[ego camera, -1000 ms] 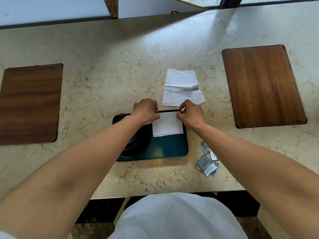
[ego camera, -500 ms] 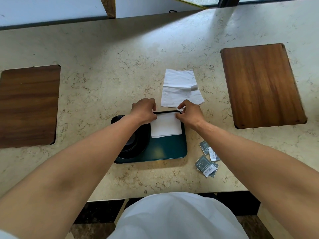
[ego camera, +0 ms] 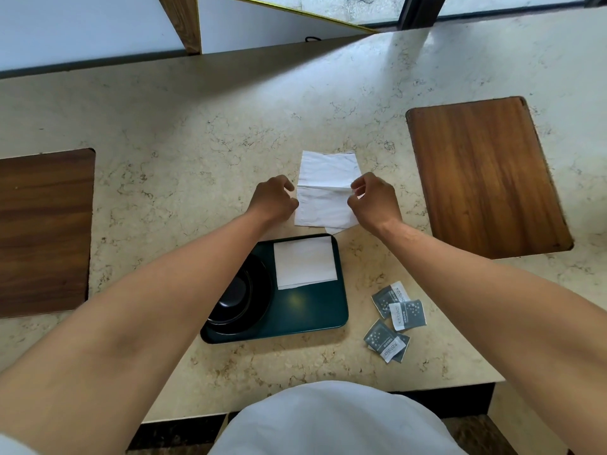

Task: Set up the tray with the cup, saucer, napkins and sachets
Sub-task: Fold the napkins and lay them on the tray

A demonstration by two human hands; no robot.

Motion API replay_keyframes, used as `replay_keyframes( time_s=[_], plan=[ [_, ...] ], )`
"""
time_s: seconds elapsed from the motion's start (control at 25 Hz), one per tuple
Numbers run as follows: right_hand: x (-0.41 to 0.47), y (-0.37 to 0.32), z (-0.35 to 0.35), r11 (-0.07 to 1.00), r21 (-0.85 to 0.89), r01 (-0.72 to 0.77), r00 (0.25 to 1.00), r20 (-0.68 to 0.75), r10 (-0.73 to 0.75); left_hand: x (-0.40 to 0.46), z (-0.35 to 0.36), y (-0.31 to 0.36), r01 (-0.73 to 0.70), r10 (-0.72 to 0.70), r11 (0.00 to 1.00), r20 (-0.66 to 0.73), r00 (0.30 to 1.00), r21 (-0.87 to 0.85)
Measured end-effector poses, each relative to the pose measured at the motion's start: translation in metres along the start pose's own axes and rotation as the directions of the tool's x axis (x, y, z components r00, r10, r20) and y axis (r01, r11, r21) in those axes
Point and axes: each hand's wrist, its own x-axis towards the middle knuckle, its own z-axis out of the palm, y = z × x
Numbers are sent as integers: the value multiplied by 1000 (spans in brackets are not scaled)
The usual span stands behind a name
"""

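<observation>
A dark green tray lies on the counter in front of me. On its left side a black cup sits on a black saucer, partly hidden by my left forearm. A folded white napkin lies on the tray's far right part. Beyond the tray, loose white napkins lie on the counter. My left hand rests at their left edge with fingers loosely curled. My right hand pinches the folded flap at their right edge. Several grey sachets lie on the counter right of the tray.
The beige marble counter has a wooden inset panel at the left and another at the right. Its near edge runs just below the tray and sachets. A wall and a window frame border the far side.
Both hands have let go of the folded napkin, which stays on the tray. They moved forward to the loose napkins on the counter, and the right hand took hold of a flap.
</observation>
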Motion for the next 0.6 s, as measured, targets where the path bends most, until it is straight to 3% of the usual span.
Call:
replay_keyframes(
  time_s=[0.28,0.6],
  plan=[
    [24,9,5,991,110,-79,997,27,76,29,8,13,37,-56,985,-106,993,-166],
    [25,4,9,978,187,-97,994,66,86,34,4,18,114,-124,920,-2,992,-376]
  ],
)
